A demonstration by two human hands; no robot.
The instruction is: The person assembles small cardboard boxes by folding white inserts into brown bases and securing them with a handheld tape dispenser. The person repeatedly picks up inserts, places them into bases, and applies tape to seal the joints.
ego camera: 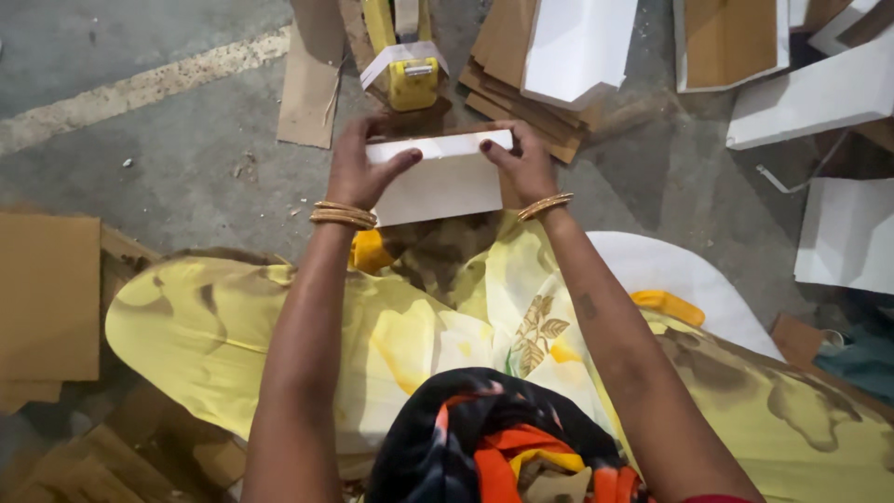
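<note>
I see left hand and right hand pinching white folded card panel, frame centre; thumb-only grip risks crooked crease or slip onto grey concrete floor.

1. Straight ahead of the white card, the yellow tool stands close, almost touching its far edge; little room to push forward there.
2. Ahead and to the right, a stack of brown cardboard with a white sheet on top blocks the floor.
3. Further right, more white panels crowd the ground, with a narrow strip of bare concrete between them and the stack.
4. To the left, open grey floor gives free passage out to the painted line.
5. A brown cardboard strip lies flat at the edge of that open patch.
6. Near left, cardboard sheets pile up beside the yellow cloth.
</note>
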